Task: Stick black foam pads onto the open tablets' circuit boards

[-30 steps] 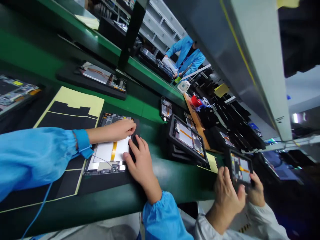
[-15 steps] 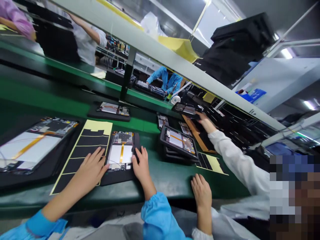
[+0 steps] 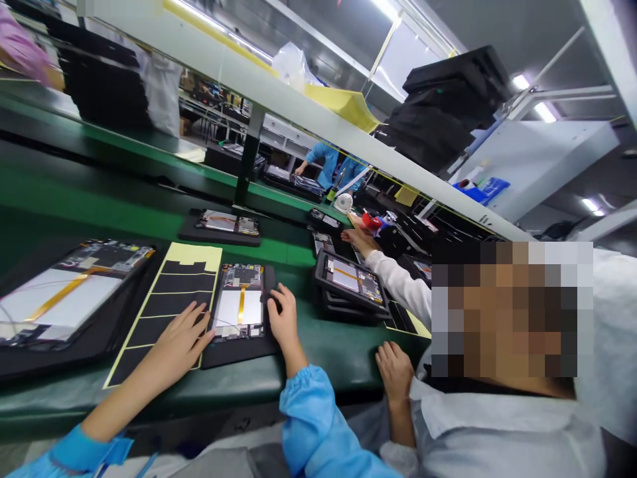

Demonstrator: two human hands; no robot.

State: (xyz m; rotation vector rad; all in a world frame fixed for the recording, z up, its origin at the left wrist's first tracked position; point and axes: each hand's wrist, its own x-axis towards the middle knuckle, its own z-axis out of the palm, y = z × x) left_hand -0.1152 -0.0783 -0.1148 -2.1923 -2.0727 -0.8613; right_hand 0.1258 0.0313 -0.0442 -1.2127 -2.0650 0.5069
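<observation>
Left hand (image 3: 182,340) lies flat, grip apart, on a black-and-yellow adhesive sheet (image 3: 164,305), fingertips just beside the open tablet (image 3: 237,307). Right hand (image 3: 284,325), grip apart, rests at the right edge of the tablet's black mat (image 3: 266,348), on the green counter (image 3: 323,372). A co-worker's white sleeve (image 3: 398,279) reaches past, well right.

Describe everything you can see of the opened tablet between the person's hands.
The opened tablet lies flat, interior exposed, on a black mat on a green workbench. Its upper part shows a circuit board with small components; below sits a large silver-white rectangular panel, crossed by a narrow orange-yellow ribbon strip, with a thin wire near the bottom. The person's right hand rests at its right edge; the left hand nearly reaches its left edge.
</observation>
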